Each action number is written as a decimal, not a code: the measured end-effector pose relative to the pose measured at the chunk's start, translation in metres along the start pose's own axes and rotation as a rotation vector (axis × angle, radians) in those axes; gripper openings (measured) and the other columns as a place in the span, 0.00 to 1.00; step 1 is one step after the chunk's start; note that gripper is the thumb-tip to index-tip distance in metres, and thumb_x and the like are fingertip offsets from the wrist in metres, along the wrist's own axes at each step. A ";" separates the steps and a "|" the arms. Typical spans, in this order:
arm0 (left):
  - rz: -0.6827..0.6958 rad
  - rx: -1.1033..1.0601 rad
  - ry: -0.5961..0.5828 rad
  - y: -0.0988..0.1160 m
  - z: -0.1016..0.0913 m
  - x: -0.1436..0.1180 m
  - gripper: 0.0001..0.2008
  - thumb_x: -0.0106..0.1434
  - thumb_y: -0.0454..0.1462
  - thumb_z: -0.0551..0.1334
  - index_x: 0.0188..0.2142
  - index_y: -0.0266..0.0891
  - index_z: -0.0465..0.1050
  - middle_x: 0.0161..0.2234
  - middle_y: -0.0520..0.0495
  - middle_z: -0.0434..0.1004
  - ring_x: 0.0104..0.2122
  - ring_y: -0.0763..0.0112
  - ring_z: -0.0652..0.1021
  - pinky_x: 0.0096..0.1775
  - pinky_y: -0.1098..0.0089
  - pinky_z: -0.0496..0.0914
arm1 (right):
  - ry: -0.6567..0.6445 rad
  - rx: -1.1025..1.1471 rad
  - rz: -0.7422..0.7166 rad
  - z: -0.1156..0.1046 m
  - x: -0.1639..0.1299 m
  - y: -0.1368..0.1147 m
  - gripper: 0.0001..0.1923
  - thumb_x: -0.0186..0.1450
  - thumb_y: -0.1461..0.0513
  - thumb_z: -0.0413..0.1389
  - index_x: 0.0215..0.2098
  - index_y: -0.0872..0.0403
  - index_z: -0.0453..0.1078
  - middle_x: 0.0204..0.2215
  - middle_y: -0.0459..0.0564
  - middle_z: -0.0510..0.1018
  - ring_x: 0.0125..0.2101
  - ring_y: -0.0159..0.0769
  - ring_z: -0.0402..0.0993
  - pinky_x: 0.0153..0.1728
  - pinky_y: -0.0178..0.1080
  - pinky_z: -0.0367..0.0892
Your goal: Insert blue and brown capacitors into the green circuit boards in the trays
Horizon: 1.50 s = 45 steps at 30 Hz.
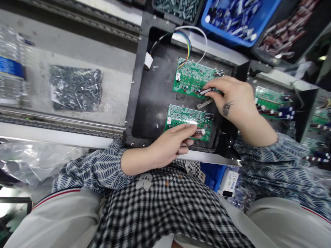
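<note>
Two green circuit boards lie on a black tray (pixel 152 96). The far board (pixel 191 77) has coloured and white wires running off its top edge. My right hand (pixel 232 100) pinches a small cylindrical component (pixel 205 91) at that board's near right edge. The near board (pixel 184 117) sits just in front of me. My left hand (pixel 168 144) holds another small cylindrical component (pixel 199 131) against its near right corner.
A clear bag of dark small parts (pixel 74 88) and a water bottle (pixel 11 72) lie on the conveyor at left. Bins of components stand at the back: blue (pixel 232 20), dark (pixel 178 8). More green boards (pixel 271 100) sit on a tray at right.
</note>
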<state>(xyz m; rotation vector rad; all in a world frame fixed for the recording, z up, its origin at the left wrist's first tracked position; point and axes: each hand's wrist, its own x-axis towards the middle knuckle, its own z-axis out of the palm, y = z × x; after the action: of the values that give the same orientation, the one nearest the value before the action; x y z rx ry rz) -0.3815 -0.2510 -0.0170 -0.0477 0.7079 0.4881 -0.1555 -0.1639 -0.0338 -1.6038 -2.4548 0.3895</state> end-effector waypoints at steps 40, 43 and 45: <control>-0.036 -0.103 0.118 0.021 0.000 -0.019 0.15 0.67 0.23 0.52 0.35 0.29 0.77 0.39 0.43 0.79 0.39 0.74 0.79 0.51 0.70 0.72 | -0.008 0.000 -0.030 0.006 0.020 -0.027 0.07 0.70 0.60 0.56 0.45 0.47 0.74 0.42 0.53 0.82 0.43 0.48 0.79 0.46 0.50 0.73; 0.039 0.089 0.052 0.036 -0.003 -0.025 0.17 0.65 0.21 0.52 0.38 0.32 0.79 0.46 0.46 0.79 0.46 0.77 0.78 0.56 0.74 0.69 | -0.057 -0.054 0.018 0.009 0.021 -0.031 0.08 0.71 0.60 0.54 0.46 0.48 0.74 0.43 0.53 0.81 0.44 0.47 0.78 0.45 0.48 0.73; 0.067 0.245 0.021 0.046 -0.005 -0.025 0.14 0.67 0.24 0.54 0.40 0.34 0.78 0.46 0.48 0.78 0.46 0.78 0.78 0.55 0.74 0.69 | -0.083 -0.101 0.047 0.008 0.022 -0.037 0.09 0.72 0.60 0.54 0.47 0.50 0.75 0.44 0.54 0.81 0.45 0.48 0.78 0.45 0.48 0.72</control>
<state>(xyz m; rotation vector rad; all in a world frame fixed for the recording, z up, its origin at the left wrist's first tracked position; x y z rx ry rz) -0.4213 -0.2209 0.0003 0.2015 0.7878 0.4620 -0.1987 -0.1592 -0.0298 -1.7210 -2.5399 0.3509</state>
